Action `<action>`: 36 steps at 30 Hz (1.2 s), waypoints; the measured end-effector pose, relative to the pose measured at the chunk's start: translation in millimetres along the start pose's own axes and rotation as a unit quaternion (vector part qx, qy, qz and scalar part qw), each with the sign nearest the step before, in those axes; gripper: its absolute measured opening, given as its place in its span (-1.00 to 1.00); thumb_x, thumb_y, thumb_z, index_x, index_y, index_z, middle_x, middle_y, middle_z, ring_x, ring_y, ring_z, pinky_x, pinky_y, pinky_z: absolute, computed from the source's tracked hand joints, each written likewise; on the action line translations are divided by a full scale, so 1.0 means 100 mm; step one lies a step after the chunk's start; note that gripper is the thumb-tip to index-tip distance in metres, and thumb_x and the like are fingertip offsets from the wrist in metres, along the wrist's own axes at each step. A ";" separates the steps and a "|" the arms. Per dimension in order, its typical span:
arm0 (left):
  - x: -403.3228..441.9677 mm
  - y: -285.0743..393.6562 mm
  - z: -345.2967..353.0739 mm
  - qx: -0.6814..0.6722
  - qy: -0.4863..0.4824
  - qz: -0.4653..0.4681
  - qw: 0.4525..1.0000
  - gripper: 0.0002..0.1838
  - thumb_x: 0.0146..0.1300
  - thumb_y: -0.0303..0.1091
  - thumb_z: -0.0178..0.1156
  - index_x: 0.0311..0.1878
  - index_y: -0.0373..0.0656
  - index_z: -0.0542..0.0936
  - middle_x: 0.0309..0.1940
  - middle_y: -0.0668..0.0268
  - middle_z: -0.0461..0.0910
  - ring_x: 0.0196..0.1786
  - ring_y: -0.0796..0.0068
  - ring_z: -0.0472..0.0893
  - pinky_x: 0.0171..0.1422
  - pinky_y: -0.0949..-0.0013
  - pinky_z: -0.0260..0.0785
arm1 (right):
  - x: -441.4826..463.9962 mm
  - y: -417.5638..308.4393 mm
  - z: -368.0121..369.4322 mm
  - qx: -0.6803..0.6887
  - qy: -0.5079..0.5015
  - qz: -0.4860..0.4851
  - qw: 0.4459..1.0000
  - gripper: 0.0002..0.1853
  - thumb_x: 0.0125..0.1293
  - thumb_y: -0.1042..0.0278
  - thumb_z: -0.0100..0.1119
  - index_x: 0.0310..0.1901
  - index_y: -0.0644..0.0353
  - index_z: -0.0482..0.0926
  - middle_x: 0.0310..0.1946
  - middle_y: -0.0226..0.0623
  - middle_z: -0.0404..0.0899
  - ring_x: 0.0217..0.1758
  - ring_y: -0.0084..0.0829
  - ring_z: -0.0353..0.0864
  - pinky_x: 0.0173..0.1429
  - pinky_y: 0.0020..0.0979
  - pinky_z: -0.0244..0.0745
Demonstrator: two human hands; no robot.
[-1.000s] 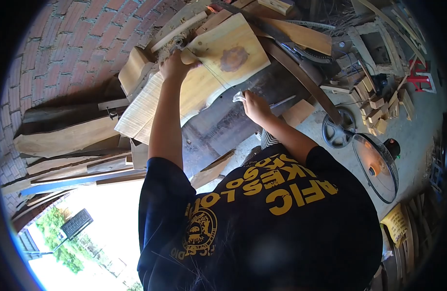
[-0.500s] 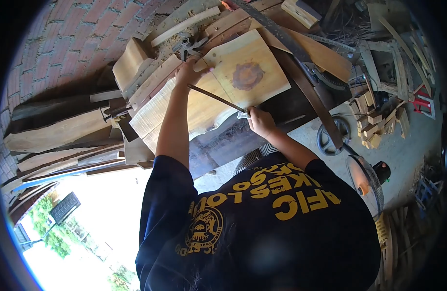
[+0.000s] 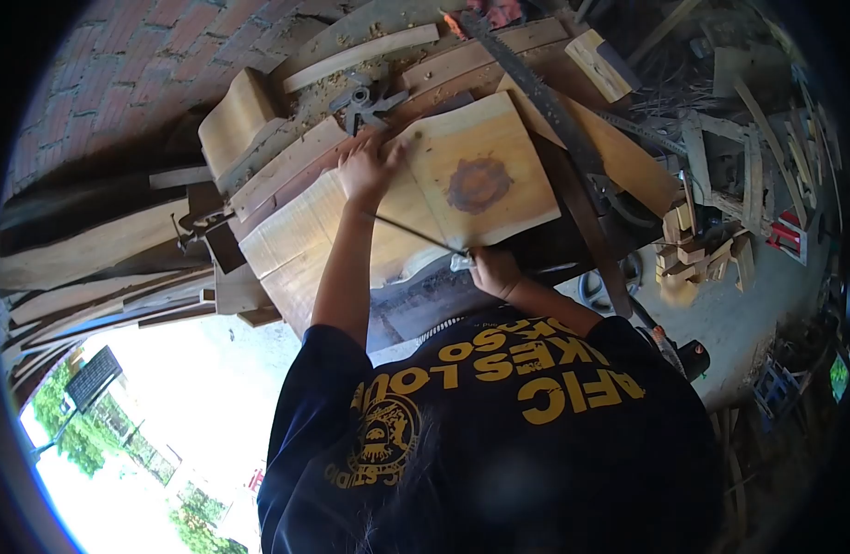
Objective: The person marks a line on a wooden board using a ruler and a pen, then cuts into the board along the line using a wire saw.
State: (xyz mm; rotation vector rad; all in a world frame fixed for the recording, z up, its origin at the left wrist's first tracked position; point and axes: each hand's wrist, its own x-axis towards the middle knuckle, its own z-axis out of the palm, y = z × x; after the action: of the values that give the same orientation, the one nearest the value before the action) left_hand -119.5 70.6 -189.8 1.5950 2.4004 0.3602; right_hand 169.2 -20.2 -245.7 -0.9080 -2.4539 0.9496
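Right hand [image 3: 496, 273] clasps a slim, probably stiff tool [image 3: 416, 233] by its pale end [image 3: 461, 262], a sensible hold, over a hefty-looking wooden slab [image 3: 425, 180] on a workbench [image 3: 420, 309]; left hand [image 3: 367, 172] rests there, grip unclear.

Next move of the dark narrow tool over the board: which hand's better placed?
Right, most likely. The right hand already has its grip on the near end of the dark narrow tool. The left hand is at the far edge of the board, apparently steadying it.
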 end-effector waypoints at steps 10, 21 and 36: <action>0.09 -0.08 0.09 -0.010 -0.064 -0.021 0.998 -0.55 0.26 0.17 0.02 -0.18 -0.02 0.60 -0.19 0.10 0.61 -0.16 -0.04 0.59 -0.15 -0.01 0.42 | 0.11 -0.14 -0.20 0.031 -0.054 0.003 0.998 -0.82 0.21 0.28 0.13 -0.16 0.05 0.48 -0.55 -0.29 0.55 -0.63 -0.23 0.56 -0.54 -0.24 0.48; 0.04 -0.08 -0.13 0.014 0.041 0.025 0.999 -0.59 0.37 0.01 -0.13 -0.19 -0.07 0.60 -0.41 0.05 0.63 -0.33 -0.06 0.61 -0.28 -0.03 0.44 | 0.09 -0.08 -0.27 0.060 -0.064 -0.002 0.996 -0.78 0.27 0.26 0.09 -0.12 0.14 0.41 -0.53 -0.20 0.54 -0.54 -0.15 0.59 -0.47 -0.17 0.45; -0.68 0.28 -0.53 -0.005 0.024 0.098 0.995 -0.71 0.10 -0.09 0.29 -0.33 -0.10 0.53 -0.41 0.18 0.61 -0.33 0.02 0.58 -0.19 0.04 0.35 | -0.36 0.29 -0.82 0.073 0.140 0.187 0.970 -0.64 0.27 0.18 0.14 -0.11 0.28 0.32 -0.50 -0.04 0.58 -0.48 -0.07 0.62 -0.47 -0.16 0.48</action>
State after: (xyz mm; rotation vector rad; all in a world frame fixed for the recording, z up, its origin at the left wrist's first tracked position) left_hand -86.5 14.1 -126.4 1.8425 2.2785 0.4493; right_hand 251.6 10.2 -210.7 -1.3776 -1.9873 1.0241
